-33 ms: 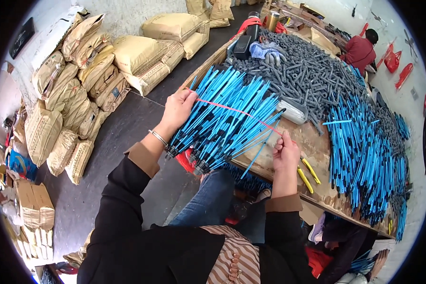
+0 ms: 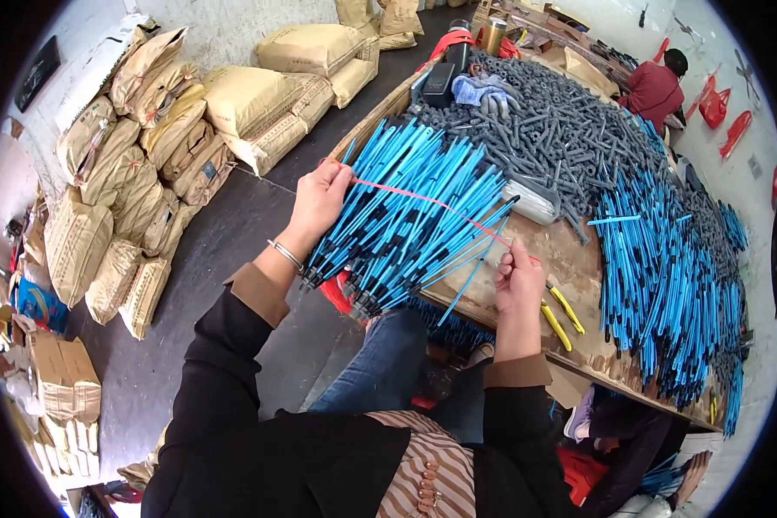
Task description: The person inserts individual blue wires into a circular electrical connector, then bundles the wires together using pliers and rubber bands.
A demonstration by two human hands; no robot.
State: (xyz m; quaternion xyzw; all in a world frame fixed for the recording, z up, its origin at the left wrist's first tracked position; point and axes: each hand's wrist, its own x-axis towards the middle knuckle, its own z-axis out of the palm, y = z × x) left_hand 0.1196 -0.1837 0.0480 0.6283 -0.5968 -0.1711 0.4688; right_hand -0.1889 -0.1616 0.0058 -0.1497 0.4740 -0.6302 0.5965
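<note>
A thin pink-red strip (image 2: 414, 195) runs taut between my two hands, across a large bundle of blue rods with black ends (image 2: 406, 229). My left hand (image 2: 322, 200) pinches one end at the bundle's far left side. To the right of the bundle, my right hand (image 2: 521, 281) is closed on the other end, a short tail of it showing past the fingers. The rods lie slantwise on the wooden table (image 2: 483, 289), their thick black ends toward my knees and over the near edge. Beside my right hand lies a tool with two yellow handles (image 2: 557, 328).
Behind the bundle spreads a heap of grey plastic tubes (image 2: 544, 112), with a glove (image 2: 483, 91), a black box (image 2: 438, 85) and a bottle (image 2: 459, 52). More blue rods (image 2: 656, 293) are piled right. Paper sacks (image 2: 259, 95) stand left. A person in red (image 2: 658, 91) sits far right.
</note>
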